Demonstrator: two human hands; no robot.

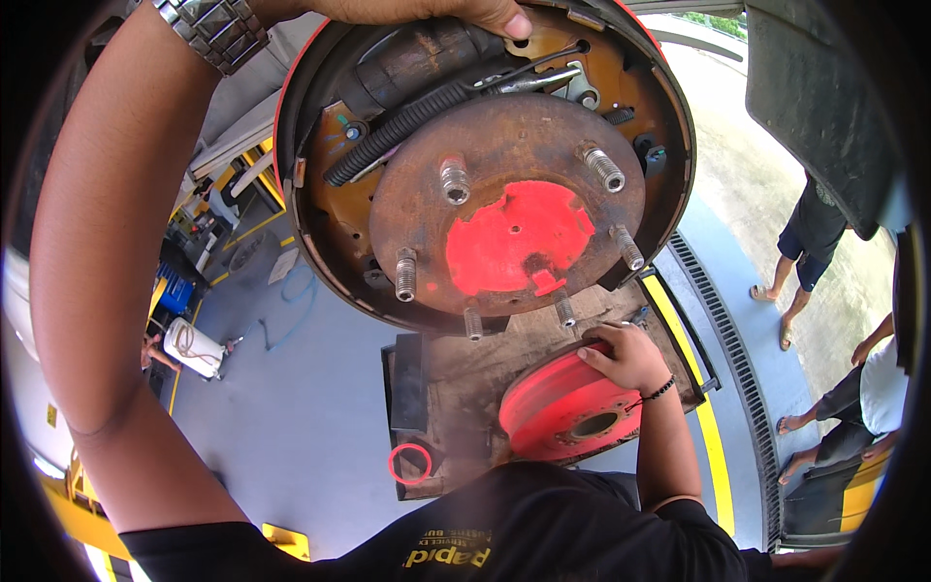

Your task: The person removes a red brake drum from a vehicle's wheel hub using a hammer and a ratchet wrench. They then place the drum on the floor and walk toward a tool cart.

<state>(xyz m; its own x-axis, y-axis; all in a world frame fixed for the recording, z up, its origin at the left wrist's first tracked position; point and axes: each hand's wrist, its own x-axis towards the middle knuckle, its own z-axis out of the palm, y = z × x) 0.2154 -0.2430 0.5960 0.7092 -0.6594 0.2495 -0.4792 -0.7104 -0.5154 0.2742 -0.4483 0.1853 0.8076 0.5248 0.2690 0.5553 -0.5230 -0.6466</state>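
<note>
Already the wheel hub (504, 209), with its rusty flange, red-painted centre and bare studs, stands open, its black springs and brake parts exposed inside the round backing plate (669, 126); judging by that, the stripping-down step looks finished and any refitting is not yet begun. Below the hub the red brake drum (567, 407) lies flat on a worn brown board (465, 373), clear of the studs. Right hand (626, 354) rests spread on the drum's upper rim, fingers curled over it. Left hand (456, 12) grips the plate's top edge above the hub, thumb pressed down
</note>
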